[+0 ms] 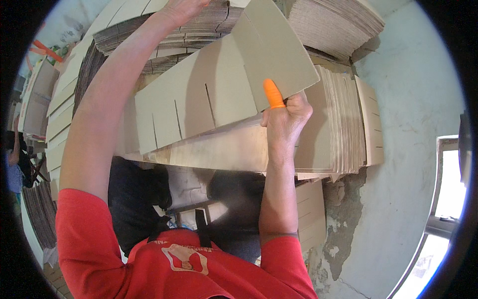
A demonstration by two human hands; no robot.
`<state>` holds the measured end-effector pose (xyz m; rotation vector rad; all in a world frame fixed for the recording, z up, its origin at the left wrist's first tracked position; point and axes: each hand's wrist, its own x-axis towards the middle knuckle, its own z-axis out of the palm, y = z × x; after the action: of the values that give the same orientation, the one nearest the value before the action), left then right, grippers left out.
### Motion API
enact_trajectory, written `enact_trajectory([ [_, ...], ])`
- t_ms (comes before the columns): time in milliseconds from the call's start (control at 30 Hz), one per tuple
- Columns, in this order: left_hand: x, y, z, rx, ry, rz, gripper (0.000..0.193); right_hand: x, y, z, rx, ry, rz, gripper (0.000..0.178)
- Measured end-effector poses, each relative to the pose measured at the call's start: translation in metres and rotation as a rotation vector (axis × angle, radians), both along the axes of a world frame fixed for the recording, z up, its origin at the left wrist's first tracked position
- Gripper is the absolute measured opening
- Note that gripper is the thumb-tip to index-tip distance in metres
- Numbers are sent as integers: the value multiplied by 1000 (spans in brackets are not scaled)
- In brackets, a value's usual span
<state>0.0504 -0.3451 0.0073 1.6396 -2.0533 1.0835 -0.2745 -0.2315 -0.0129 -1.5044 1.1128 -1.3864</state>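
A tan cardboard sheet [219, 79] with several dark slits along its near edge lies tilted in front of me, its right part folded up as a flap [279, 45]. My right hand [289, 117] is closed at the sheet's near right corner, the thumb in an orange finger cot [273, 93] pressed on the flap and the other fingers curled. My left hand [183, 10] reaches to the top edge, over a stack of cardboard [209, 22]; its fingers are mostly out of the picture. Under the sheet is a pale wooden board [219, 152].
Tall stacks of cardboard sheets stand at the far right [331, 25] and to the right of my hand [343, 124]. More slotted sheets [62, 112] lie on the left. A stained pale wall [413, 99] with a window [443, 184] bounds the right side.
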Motion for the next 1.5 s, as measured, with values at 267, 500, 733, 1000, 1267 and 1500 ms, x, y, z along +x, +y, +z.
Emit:
enact_trajectory([
  [267, -29, 23, 27, 6, 1, -123, 15, -5, -7, -12, -132, 76, -52, 26],
  [500, -61, 45, 12, 134, -227, 31, 36, -6, -8, -17, -193, 189, 3, 25],
  [733, -114, 93, 12, 127, -125, -196, 28, 3, 0, -4, -227, 198, 10, 48],
  [1000, -163, 181, 16, 148, 151, -246, 34, 14, 22, -4, -476, 595, -129, 79],
  [1267, -123, 293, -13, 650, 740, 18, 107, 25, 32, 63, -580, 963, -66, 67],
  [1500, -71, 326, -62, 577, 563, 188, 74, 48, -55, 71, -694, 1038, 203, 20],
])
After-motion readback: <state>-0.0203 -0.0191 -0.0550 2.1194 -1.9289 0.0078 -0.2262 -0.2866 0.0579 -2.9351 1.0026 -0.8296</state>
